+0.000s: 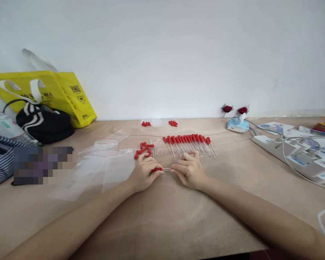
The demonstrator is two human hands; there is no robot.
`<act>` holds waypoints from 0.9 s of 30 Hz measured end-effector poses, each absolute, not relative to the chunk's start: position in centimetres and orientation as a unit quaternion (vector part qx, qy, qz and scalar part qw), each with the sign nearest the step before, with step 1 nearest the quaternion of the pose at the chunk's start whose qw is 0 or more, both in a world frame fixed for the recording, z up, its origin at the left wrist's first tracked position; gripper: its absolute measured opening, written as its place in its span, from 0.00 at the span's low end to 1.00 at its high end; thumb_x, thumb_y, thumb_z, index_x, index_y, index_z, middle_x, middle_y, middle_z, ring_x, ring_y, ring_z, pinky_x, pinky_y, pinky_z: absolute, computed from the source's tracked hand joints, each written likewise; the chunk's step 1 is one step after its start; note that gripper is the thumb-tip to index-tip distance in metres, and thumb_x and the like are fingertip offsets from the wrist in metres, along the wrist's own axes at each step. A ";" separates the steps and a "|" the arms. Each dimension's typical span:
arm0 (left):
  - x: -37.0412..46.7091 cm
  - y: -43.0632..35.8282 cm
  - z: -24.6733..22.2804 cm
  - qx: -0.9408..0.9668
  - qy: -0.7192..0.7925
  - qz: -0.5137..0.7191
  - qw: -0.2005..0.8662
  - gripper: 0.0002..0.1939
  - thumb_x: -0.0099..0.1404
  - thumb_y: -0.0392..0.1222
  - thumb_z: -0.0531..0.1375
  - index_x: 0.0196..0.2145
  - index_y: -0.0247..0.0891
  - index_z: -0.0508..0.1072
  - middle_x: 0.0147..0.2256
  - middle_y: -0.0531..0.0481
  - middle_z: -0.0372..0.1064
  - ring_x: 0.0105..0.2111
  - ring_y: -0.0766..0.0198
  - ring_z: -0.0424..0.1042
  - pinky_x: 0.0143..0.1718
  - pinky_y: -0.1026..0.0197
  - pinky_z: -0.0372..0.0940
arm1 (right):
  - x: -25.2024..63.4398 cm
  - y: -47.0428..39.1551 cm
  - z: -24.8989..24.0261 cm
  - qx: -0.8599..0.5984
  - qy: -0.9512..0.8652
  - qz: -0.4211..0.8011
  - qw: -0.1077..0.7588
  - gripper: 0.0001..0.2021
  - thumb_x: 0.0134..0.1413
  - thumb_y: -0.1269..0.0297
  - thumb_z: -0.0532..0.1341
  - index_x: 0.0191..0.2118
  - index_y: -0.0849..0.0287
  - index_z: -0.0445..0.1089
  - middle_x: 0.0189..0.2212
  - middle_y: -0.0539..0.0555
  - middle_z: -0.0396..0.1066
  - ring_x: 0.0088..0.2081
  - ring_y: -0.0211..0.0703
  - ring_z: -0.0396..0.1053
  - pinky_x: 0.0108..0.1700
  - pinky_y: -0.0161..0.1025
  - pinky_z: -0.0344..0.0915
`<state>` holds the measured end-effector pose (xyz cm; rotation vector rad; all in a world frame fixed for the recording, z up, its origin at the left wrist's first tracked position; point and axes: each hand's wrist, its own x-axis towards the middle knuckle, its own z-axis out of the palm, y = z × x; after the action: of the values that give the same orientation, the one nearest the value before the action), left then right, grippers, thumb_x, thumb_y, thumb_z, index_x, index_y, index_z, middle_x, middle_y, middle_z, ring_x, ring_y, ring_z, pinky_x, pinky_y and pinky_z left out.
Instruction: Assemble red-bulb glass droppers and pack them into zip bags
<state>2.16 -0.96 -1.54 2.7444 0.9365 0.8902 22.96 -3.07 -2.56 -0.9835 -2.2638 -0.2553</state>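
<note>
My left hand [146,174] pinches a red rubber dropper bulb [157,169]. From the bulb's open end a thin clear tube [166,168] runs across to my right hand [190,170], whose fingertips are closed on it. How deep the tube sits in the bulb I cannot tell. Just beyond my left hand lie several loose red bulbs [144,146], and beside them a few bare clear tubes [157,148]. A row of droppers [188,140], red bulbs fitted on clear tubes, lies behind my right hand with the bulbs facing the wall.
Clear zip bags [116,162] spread out left of my hands. Two small bulb piles [173,123] lie near the wall. Left stand a yellow bag [78,97] and a black pouch [47,122]. At right are a wipes pack [237,125] and a power strip [292,155] with cables.
</note>
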 end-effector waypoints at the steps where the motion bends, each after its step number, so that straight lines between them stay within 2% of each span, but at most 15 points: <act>1: 2.2 -1.0 -1.5 0.905 0.307 0.289 0.053 0.06 0.60 0.40 0.55 0.27 0.39 0.70 0.25 0.55 0.70 0.30 0.65 0.68 0.50 0.52 0.47 | 23.0 -3.1 -2.5 -0.368 -0.864 -0.110 0.325 0.12 0.56 0.63 0.51 0.30 0.55 0.71 0.19 0.48 0.66 0.29 0.38 0.55 0.42 0.45 0.41; 8: 2.3 -1.1 -1.6 0.909 0.298 0.290 0.033 0.08 0.60 0.41 0.56 0.25 0.38 0.69 0.24 0.55 0.70 0.29 0.65 0.68 0.50 0.50 0.46 | 22.9 -3.3 -2.6 -0.351 -0.870 -0.161 0.308 0.13 0.56 0.65 0.50 0.28 0.56 0.70 0.18 0.49 0.65 0.29 0.37 0.54 0.44 0.45 0.40; 27: 2.9 -1.3 -1.9 0.912 0.277 0.302 -0.004 0.09 0.61 0.40 0.54 0.24 0.38 0.68 0.24 0.54 0.70 0.31 0.64 0.69 0.51 0.48 0.43 | 21.6 -3.2 -3.0 -0.375 -0.873 -0.032 0.311 0.11 0.55 0.66 0.51 0.28 0.59 0.69 0.20 0.50 0.67 0.30 0.38 0.56 0.39 0.42 0.43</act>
<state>2.87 -1.31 -1.86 2.8724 0.8725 0.9501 21.60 -3.21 -3.04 -0.9906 -2.3045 -0.0856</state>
